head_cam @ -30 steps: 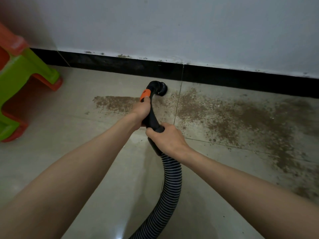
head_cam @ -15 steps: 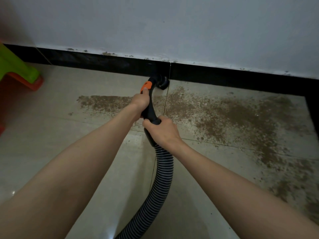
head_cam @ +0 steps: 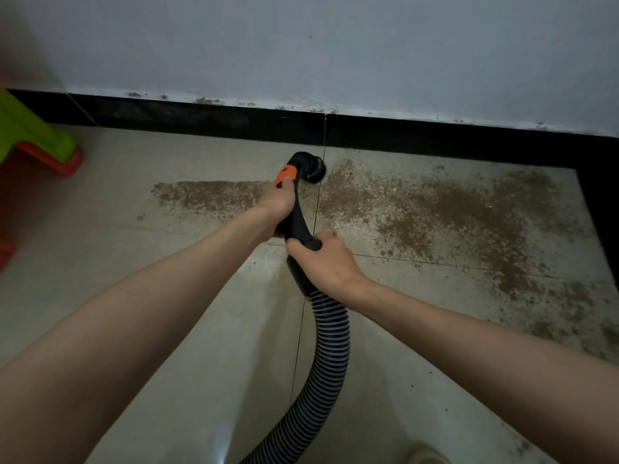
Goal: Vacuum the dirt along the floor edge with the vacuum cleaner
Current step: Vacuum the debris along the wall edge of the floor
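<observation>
A black vacuum handle (head_cam: pixel 296 219) with an orange button (head_cam: pixel 285 175) ends in a round nozzle (head_cam: pixel 311 169) pressed on the tiled floor, close to the black skirting board (head_cam: pixel 207 120). My left hand (head_cam: pixel 274 202) grips the handle just below the orange button. My right hand (head_cam: pixel 323 261) grips it lower, where the ribbed grey hose (head_cam: pixel 321 373) joins. Brown dirt (head_cam: pixel 432 209) spreads wide to the right of the nozzle, and a narrower dirt strip (head_cam: pixel 207 194) lies to its left.
A green and orange plastic stool (head_cam: pixel 37 142) stands at the left edge. The white wall (head_cam: pixel 335 51) rises behind the skirting. A dark threshold strip (head_cam: pixel 599 209) borders the floor at the right. A shoe tip (head_cam: pixel 427 455) shows at the bottom.
The nozzle and both hands have drawn back slightly from the skirting board. The view has shifted left, so more of the stool shows again.
</observation>
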